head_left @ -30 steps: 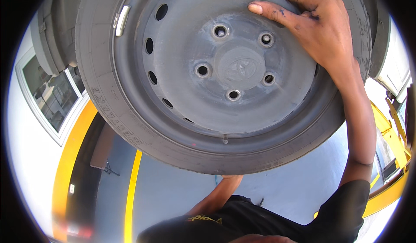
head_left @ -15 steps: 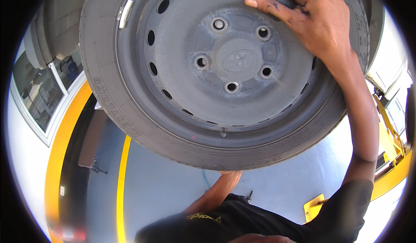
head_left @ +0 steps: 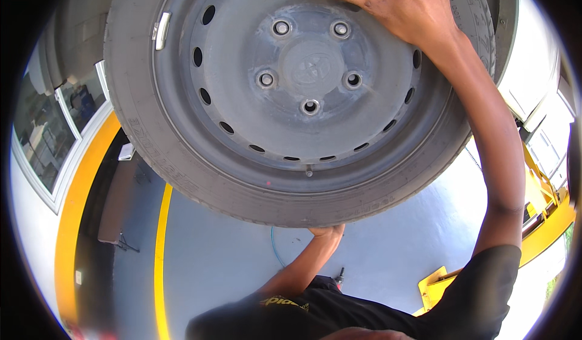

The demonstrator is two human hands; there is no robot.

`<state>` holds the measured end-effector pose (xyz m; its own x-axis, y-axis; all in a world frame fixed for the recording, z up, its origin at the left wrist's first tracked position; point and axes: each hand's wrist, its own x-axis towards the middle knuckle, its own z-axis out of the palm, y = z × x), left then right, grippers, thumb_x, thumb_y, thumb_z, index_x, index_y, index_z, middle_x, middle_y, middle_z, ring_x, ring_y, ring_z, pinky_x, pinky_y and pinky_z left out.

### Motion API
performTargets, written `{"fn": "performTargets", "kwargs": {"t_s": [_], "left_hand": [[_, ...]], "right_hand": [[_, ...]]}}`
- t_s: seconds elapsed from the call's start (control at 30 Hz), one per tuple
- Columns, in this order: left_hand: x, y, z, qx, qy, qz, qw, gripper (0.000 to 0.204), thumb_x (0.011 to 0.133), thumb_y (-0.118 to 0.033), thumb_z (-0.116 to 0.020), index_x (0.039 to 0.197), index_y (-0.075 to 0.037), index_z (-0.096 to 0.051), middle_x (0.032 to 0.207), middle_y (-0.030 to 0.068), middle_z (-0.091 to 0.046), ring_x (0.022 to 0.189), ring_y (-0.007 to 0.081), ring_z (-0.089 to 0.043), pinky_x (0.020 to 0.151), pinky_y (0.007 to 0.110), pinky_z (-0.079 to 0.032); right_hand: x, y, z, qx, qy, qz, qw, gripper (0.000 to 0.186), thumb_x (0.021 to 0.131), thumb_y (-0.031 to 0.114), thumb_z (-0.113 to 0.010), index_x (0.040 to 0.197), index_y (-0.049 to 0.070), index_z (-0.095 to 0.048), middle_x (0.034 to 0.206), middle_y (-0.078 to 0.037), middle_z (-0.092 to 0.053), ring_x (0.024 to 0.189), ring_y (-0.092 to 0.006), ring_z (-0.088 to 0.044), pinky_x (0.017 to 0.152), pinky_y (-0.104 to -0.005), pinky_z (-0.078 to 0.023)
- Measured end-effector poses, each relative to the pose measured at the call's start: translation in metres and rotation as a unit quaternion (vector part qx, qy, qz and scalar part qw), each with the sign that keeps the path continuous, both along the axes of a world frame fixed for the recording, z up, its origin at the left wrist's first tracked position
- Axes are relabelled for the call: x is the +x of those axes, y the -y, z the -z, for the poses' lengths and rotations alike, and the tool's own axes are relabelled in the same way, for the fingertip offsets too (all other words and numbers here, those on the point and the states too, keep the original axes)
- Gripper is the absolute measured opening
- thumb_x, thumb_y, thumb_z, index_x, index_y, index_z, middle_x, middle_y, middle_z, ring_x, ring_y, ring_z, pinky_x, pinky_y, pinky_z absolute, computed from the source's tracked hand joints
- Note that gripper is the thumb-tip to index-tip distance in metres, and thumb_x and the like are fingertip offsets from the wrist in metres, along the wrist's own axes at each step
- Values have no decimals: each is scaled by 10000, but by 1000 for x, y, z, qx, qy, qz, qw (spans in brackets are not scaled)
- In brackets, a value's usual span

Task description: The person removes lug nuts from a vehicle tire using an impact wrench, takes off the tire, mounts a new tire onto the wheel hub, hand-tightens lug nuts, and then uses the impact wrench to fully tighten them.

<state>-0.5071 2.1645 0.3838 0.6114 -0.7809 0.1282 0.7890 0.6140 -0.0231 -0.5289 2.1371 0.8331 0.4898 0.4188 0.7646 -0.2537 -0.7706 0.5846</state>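
Observation:
A car wheel, a dark steel rim in a black tyre, fills the upper middle. Five-sided in pattern, its bolt holes surround a round centre cap; studs show in the holes, including the upper left hole. My right hand holds the wheel at the upper right, thumb stretched across the disc; its other fingers run out of the picture's top. From below, my left hand supports the tyre's bottom, its fingers mostly hidden. A silver balance weight is clipped to the rim's left edge.
Yellow lift parts stand at the lower right. On the grey floor run a yellow line and a thin blue hose. A dark-tipped tool shows beside my shirt. Windows line the left wall.
The wheel has shifted up and left in view, with both hands still on it. Studs now show in more of the bolt holes; earlier one stood out clearly at the upper left.

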Motion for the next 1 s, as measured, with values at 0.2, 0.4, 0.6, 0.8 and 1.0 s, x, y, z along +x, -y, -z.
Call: {"fn": "performTargets", "kwargs": {"t_s": [0.2,0.4,0.6,0.8,1.0], "left_hand": [[6,52,11,-64,6,-69,996,803,857,-673,-640,1433,-123,-539,1434,103,-568,1362,254,-516,1129,438,-456],[20,48,25,-109,116,-92,983,592,907,-498,-693,1341,-107,-595,1260,28,-673,1150,209,-669,1001,365,-573],[14,-15,-3,81,-174,123,974,557,926,-470,-664,1330,-97,-577,1288,30,-644,1210,206,-624,993,358,-574],[84,-86,-7,181,-142,-98,968,428,1014,-421,-486,1285,-94,-531,1308,72,-563,1233,201,-562,1137,461,-410],[68,-192,-106,311,-19,-516,798,325,1033,-329,-452,1243,-97,-541,1156,51,-588,1193,177,-544,1111,410,-363]], "right_hand": [[-4,8,6,-16,34,63,997,576,776,538,-814,1023,18,-795,646,-106,-674,546,-249,-640,544,-382,-514],[-12,12,11,48,47,17,998,625,773,570,-802,1058,14,-783,752,-154,-725,637,-284,-697,614,-372,-542],[-15,-7,17,132,60,54,988,644,771,604,-784,1101,50,-777,823,-195,-737,746,-324,-724,694,-404,-553],[-12,-12,18,126,46,66,989,557,832,539,-746,1152,84,-761,882,-200,-718,824,-366,-709,724,-459,-549],[-35,1,46,108,96,7,990,330,920,317,-705,1154,88,-745,1006,-187,-608,844,-384,-679,725,-472,-552]]}}
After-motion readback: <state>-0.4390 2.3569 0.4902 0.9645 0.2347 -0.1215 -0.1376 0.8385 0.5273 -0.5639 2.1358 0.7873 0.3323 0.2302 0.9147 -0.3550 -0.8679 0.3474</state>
